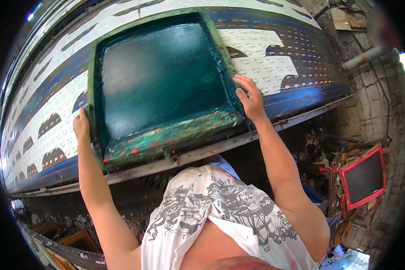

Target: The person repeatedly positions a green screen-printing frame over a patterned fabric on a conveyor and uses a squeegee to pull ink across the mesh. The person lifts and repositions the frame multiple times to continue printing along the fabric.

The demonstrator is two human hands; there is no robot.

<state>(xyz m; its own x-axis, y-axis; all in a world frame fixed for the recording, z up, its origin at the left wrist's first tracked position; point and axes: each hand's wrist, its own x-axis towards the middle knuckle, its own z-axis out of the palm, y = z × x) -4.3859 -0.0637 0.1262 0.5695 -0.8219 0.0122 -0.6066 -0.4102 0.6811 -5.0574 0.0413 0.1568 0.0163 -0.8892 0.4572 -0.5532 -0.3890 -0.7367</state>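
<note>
A large screen-printing frame point(175, 128) with a dark green mesh point(166, 76) lies over the long printing table in front of me. Its wooden border is stained green, with red and pale paint spots along the near side. My left hand point(81, 127) is closed at the frame's left edge, thumb upward, its other fingers mostly hidden. At the right edge, my right hand point(252, 100) touches the border with its fingers stretched forward and the thumb apart. White cut pieces with small printed marks point(263, 67) lie on the table beside the frame.
The long table point(297, 96) has a metal rail point(198, 155) along its near edge. More white pieces point(58, 130) lie to the left. At the lower right stands a smaller red-bordered screen point(364, 176), near a worn block wall or floor point(369, 90).
</note>
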